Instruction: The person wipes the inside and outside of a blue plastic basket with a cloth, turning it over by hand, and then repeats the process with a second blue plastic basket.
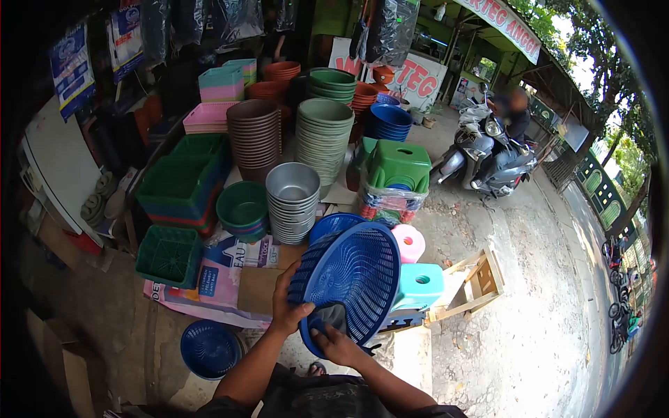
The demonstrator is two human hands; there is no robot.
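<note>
A blue woven-pattern plastic basket is tilted up in front of me, its open side facing right. My left hand grips its left side, with the thumb over the rim. At the lower rim my right hand is closed on a dark grey cloth, which lies against the inside of the basket. Some of the right fingers are hidden. Just behind the basket is another blue basket, partly covered by it.
Stacked silver pots, brown pots and pale green pots stand beyond. Green crates sit left, a turquoise stool right. Another blue basket lies below left. A person sits by a parked scooter.
</note>
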